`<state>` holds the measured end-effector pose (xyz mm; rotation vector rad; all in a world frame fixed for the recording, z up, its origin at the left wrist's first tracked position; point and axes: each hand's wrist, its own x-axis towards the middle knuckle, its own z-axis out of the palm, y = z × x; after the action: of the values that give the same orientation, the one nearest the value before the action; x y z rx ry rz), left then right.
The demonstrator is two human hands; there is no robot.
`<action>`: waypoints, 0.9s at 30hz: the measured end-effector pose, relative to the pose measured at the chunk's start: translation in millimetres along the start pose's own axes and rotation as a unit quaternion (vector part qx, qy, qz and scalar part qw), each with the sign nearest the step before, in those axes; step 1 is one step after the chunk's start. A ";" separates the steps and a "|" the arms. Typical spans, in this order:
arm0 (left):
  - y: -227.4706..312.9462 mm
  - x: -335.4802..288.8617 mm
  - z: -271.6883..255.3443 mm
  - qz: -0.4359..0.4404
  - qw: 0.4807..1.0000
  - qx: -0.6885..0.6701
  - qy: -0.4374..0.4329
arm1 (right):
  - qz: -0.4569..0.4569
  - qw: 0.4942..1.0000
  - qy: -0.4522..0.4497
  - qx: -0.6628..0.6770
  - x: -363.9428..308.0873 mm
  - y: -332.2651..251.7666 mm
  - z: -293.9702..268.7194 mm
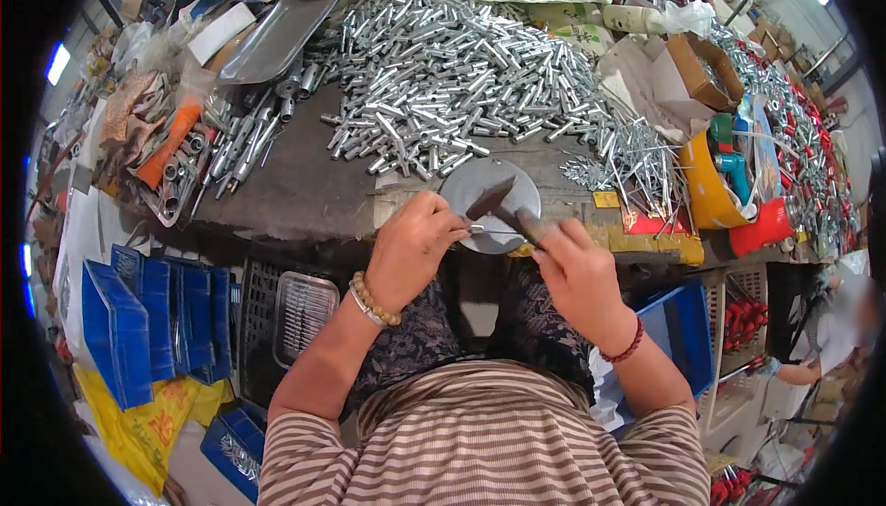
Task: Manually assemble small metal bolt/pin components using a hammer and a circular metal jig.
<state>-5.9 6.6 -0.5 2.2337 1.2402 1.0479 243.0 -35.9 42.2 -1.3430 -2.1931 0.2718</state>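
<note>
Pinched in the left hand's [413, 240] fingertips: a slim metal piece [498, 231], centre of frame, above a round grey disc [463, 181]. Long axis near level, pointing rightward from the pinch toward the right hand [583, 277]; left hand nearer. Right hand, part blurred, closed round a dark hammer-like tool [491, 199], its head just above the piece in frame. Contact between them: cannot tell.

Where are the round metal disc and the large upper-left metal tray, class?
Round metal disc [482, 170]: head view, bare top, near the far rim.
Metal tray [280, 40]: head view, on its flat middle.
</note>
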 end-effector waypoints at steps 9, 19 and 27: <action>-1.4 -4.2 2.3 -0.015 1.000 -0.020 0.006 | -0.070 0.991 0.031 -0.112 21.2 5.6 3.7; 8.7 -31.6 26.1 -0.080 0.985 -0.062 0.142 | 0.126 0.979 -0.095 0.126 -11.4 -15.7 28.7; 31.4 -53.6 37.8 -0.323 0.816 -0.463 0.126 | 0.214 0.924 -0.146 0.283 -19.2 -38.6 42.4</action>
<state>22.5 -54.4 -28.2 0.8644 1.0896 1.2765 197.2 -66.6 17.3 -1.4762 -1.7878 1.2381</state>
